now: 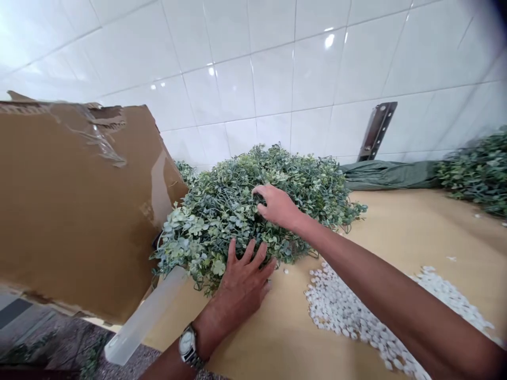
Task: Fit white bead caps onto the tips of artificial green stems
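A big heap of artificial leafy greenery (237,195), with small green leaves on thin stems, lies on the table against the wall. My left hand (245,277), a watch (187,344) on its wrist, rests on the front of the heap with its fingers spread. Further back, my right hand (277,207) reaches into the middle of the greenery, its thumb and forefinger curled in around leafy stems. Its other fingers are mostly hidden. Small white plastic pieces (340,303) are scattered on the table below my right forearm.
A large torn cardboard box (75,211) stands at the left. A translucent white strip (144,316) sticks out over the table's left edge. Behind are a green cloth bundle (392,174), a metal bracket (376,132) and the tiled wall (273,79). More greenery (481,171) lies at the right.
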A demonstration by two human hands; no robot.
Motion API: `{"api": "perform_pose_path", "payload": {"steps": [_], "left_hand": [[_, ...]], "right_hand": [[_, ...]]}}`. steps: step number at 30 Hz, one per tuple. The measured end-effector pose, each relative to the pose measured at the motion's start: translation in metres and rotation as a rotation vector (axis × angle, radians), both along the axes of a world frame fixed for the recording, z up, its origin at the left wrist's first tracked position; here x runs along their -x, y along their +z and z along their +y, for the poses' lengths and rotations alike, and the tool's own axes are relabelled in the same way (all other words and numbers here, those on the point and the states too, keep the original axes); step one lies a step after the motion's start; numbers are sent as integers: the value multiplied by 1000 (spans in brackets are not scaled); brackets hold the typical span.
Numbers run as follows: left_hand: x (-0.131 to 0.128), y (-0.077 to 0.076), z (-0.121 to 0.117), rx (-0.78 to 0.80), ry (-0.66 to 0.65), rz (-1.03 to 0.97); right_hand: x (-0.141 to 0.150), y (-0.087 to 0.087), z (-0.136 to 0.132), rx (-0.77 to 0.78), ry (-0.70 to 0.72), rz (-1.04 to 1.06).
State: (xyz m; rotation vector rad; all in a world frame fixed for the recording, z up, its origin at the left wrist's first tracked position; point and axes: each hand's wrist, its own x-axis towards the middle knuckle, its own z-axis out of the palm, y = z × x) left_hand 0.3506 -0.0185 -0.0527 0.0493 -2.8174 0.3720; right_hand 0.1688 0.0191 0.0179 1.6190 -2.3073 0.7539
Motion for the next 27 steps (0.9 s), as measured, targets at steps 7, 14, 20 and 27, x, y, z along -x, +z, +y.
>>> {"api": "perform_pose_path", "payload": {"steps": [7,14,20,27], "left_hand": [[-25,-1,13,-189,-233,177],[-58,-5,26,-255,-376,578],[-43,-1,13,-193,-97,420],[-43,-14,6,-172,19,408]], "right_hand": [[-53,-33,58,64,247,458],[-68,-64,88,-2,349,537],[-80,-55,94,-63,387,545],[-61,-44,107,53,483,385]]}}
